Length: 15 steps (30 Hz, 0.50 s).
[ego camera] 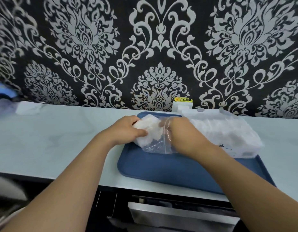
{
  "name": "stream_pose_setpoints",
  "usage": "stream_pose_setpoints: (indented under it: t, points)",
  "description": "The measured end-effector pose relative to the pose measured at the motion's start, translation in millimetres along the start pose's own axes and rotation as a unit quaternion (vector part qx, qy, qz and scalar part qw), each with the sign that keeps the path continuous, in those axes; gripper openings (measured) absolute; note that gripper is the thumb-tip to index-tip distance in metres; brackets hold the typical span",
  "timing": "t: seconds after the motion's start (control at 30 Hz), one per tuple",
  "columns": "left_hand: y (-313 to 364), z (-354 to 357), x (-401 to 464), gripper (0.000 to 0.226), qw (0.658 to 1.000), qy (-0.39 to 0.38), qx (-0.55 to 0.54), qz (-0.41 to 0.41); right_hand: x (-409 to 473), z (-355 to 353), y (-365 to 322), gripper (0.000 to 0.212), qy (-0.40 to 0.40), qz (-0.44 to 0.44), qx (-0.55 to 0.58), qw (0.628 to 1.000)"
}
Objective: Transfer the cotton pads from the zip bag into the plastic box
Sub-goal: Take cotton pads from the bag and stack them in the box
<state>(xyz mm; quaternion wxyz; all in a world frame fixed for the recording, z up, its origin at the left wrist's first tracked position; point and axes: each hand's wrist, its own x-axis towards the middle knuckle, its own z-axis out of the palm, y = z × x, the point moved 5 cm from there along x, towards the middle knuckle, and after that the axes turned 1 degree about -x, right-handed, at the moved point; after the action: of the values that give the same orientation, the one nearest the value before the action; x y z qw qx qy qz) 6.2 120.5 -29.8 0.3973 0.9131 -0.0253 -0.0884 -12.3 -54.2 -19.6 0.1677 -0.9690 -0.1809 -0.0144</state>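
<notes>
A clear zip bag (157, 146) with white cotton pads (149, 129) inside lies on a blue tray (170, 168). My left hand (126, 129) grips the bag's closed end from the left, fingers curled around the pads through the plastic. My right hand (180, 131) is pushed into the bag's open mouth, its fingers hidden among the pads. To the right on the tray stands a clear plastic box (228, 131), filled with white cotton pads.
The tray sits on a pale counter (61, 139) against a black damask-patterned wall. A white socket block with a yellow label (182, 104) stands behind the tray. White folded material (29, 108) lies at far left. A drawer front (178, 215) shows below the counter edge.
</notes>
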Motion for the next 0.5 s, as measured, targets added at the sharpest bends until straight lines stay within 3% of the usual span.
stream_pose_setpoints:
  t: [0.3,0.5]
  points:
    - [-4.3,-1.3,-1.7,0.026,1.0,-0.001,0.029,-0.01,-7.4,-2.8,-7.8,0.036,0.054,-0.068,0.044,0.995]
    - [2.4,-3.3,-0.4,0.017,0.997,0.012,-0.077,-0.03,-15.3,-6.4,-3.6,0.043,0.134,-0.093,0.113,0.98]
